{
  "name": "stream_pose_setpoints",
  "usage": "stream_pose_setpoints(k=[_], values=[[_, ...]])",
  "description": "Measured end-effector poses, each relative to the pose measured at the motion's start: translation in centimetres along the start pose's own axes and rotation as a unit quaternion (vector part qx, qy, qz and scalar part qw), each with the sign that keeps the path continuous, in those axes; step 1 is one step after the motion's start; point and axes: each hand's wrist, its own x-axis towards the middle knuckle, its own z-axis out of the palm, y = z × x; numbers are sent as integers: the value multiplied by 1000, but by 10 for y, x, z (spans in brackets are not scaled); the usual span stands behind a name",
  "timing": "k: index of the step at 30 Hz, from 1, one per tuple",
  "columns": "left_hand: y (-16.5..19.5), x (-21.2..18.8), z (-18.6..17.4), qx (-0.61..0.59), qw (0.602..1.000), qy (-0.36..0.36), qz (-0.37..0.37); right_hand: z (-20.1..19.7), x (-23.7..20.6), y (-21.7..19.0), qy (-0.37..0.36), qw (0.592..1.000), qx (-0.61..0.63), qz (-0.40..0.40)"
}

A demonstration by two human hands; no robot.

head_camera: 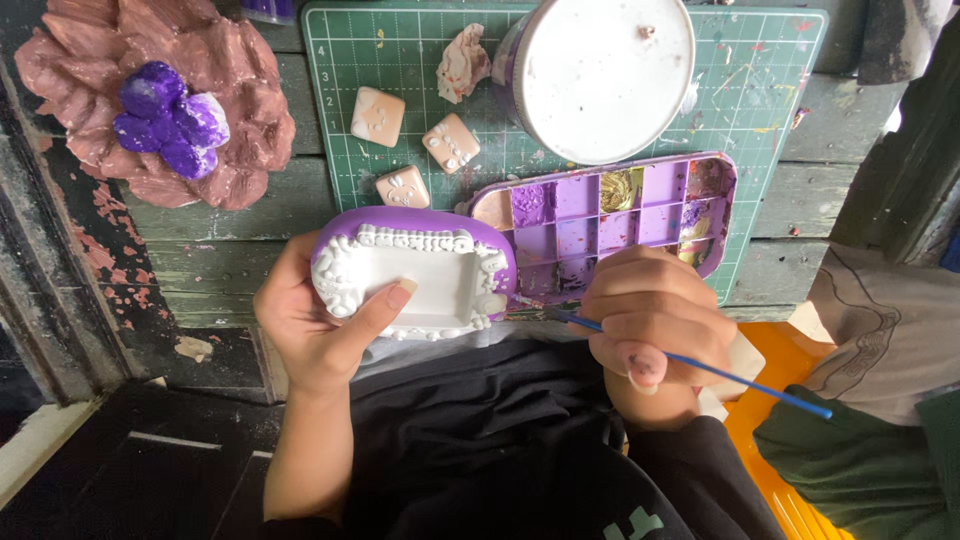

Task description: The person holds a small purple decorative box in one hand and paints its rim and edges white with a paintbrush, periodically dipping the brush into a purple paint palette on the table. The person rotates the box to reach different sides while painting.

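The left hand [320, 320] comes up from below with the palm turned up, its grip closed around a tray [413, 272]: fingers curl under the left end and the thumb lies across the white middle. The tray is a rounded oblong, purple on its outer rim, white inside, with a raised, lumpy white border like piped ornament; its long axis runs left to right, and it is held just above the near edge of the desk [230, 250]. The right hand [655, 320] is curled into a closed grip on a thin blue brush [700, 365], knuckles toward the palette [610, 220]. The brush slants from lower right up to the left, its tip just beside the tray's right end. The palette is a purple plastic box of small square wells, smeared with purple and gold paint, lying on a green gridded mat [400, 60].
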Motion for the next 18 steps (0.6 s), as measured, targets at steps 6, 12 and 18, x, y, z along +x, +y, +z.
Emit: stream_pose_setpoints(k=[6, 12, 18], values=[[0, 0, 0, -7, 1000, -3, -1, -17, 5, -16, -108, 992, -8, 68], [0, 0, 0, -6, 1000, -1, 0, -11, 8, -23, -99, 989, -36, 106], [0, 0, 1, -9, 1000, 2, -7, -12, 10, -18, -113, 991, -28, 70]])
